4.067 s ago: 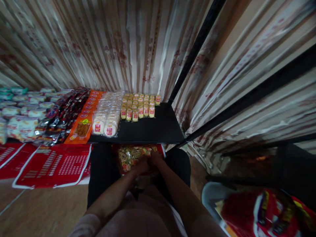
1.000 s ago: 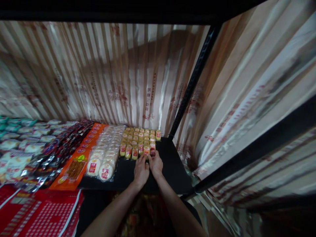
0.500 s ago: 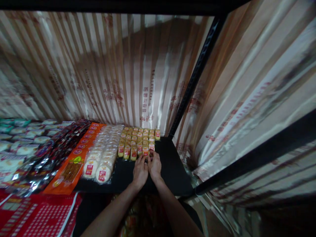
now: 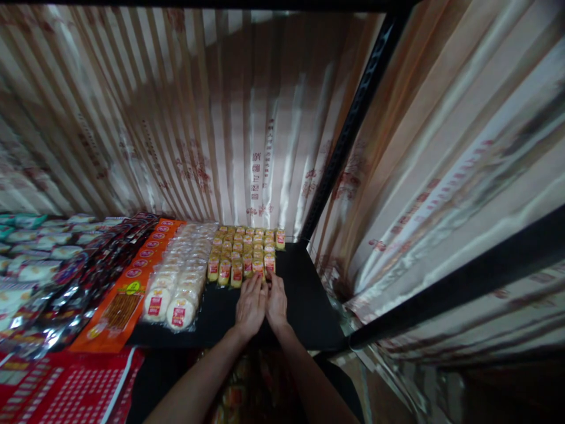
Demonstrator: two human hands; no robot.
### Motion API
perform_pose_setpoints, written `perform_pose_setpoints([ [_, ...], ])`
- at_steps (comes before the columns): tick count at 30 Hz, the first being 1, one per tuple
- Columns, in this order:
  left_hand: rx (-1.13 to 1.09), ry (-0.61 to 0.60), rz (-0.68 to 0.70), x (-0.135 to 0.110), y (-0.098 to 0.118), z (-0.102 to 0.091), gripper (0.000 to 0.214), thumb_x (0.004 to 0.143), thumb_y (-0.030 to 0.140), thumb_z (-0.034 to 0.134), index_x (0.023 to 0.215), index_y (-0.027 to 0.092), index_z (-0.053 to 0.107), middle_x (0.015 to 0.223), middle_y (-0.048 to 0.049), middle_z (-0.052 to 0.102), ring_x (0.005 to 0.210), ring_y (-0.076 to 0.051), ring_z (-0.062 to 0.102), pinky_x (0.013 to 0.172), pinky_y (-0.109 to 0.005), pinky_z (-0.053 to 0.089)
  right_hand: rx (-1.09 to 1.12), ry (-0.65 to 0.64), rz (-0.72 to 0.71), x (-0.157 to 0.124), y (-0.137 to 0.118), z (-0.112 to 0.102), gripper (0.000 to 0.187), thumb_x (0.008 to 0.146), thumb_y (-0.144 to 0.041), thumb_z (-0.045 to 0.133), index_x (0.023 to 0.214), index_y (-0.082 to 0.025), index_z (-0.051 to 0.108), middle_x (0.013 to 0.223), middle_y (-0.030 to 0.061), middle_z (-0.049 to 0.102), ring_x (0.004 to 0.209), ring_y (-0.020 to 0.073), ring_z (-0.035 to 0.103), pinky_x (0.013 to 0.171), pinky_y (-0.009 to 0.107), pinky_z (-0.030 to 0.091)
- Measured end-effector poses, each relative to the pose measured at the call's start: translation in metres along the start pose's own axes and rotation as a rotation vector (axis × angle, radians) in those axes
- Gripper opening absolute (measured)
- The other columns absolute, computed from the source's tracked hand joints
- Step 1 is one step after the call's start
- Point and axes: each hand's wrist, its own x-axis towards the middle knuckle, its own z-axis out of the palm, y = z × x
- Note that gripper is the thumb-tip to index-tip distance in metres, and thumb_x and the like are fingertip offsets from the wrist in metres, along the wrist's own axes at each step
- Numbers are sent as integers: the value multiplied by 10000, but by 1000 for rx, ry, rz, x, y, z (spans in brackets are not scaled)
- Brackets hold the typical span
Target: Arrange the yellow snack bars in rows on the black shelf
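So the little yellow packets (image 4: 236, 272) with red labels are lined up in rows just ahead of the person's hands, mostly off to the left hand's side. Left hand (image 4: 251, 307) has its fingers stretched forward, tips right at the front row. Right hand (image 4: 276, 301) is right beside it, fingertips up against the packet at that row's right end. Honestly can't tell if either one is actually pinching anything, the fingertips are kinda lost in there. Under both hands is a black shelf (image 4: 306, 306). Left of the left hand there are clear-wrapped white rounds (image 4: 179, 300), then an orange bag (image 4: 121, 309), then dark shiny packs (image 4: 73, 294) further out. Ahead and to the right of the right hand, a black post (image 4: 348, 135) leans across pale pleated curtains (image 4: 198, 147).
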Motion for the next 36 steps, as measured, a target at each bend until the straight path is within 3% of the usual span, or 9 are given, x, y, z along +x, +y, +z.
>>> perform_pose_setpoints([
  [6,2,-19,11,1,-8,5,468,889,279,253,1299,127,421,1405,-58,375,1337,-178,235,1115,-367,234,-130,7,88,-1,-4,-1,499,794,-189,366,1290,-243,400,1048,75,459,718,152,575,638,299,501],
  [11,-62,20,58,2,-12,10,459,893,273,254,1293,127,424,1407,-75,369,1345,-168,221,1121,-379,223,-94,70,119,0,-4,-1,568,775,-186,375,1340,-219,318,1212,128,385,671,132,577,636,308,500],
  [18,-101,-27,71,6,-11,11,472,895,284,234,1294,111,417,1420,-83,344,1345,-153,218,1126,-363,209,-106,25,96,0,5,5,480,791,-188,361,1260,-183,463,1221,124,437,883,182,579,772,313,492],
  [23,-100,-27,90,4,-14,12,449,893,281,259,1277,140,443,1422,-61,343,1354,-155,189,1122,-371,216,-76,43,83,0,7,6,487,784,-173,374,1262,-188,464,1206,128,424,871,177,568,763,325,493],
  [28,-57,-48,69,-1,-7,0,431,881,237,265,1240,145,484,1419,-37,353,1361,-136,159,1123,-333,210,-2,97,39,-1,0,0,436,777,-176,388,1189,-158,530,1229,143,401,869,160,552,802,320,478],
  [32,-28,-49,33,-11,-2,-9,400,867,223,302,1202,169,513,1388,-24,404,1339,-138,226,1112,-335,228,13,114,27,-11,-12,-9,367,786,-193,390,1099,-159,578,1206,124,432,914,153,536,818,293,464],
  [36,-47,25,-26,-40,-1,-14,332,854,220,334,1075,184,578,1148,-52,593,1132,-159,476,1012,-314,362,106,84,46,-39,-28,-21,336,811,-258,400,1089,-143,550,1065,109,521,764,125,547,752,272,470],
])
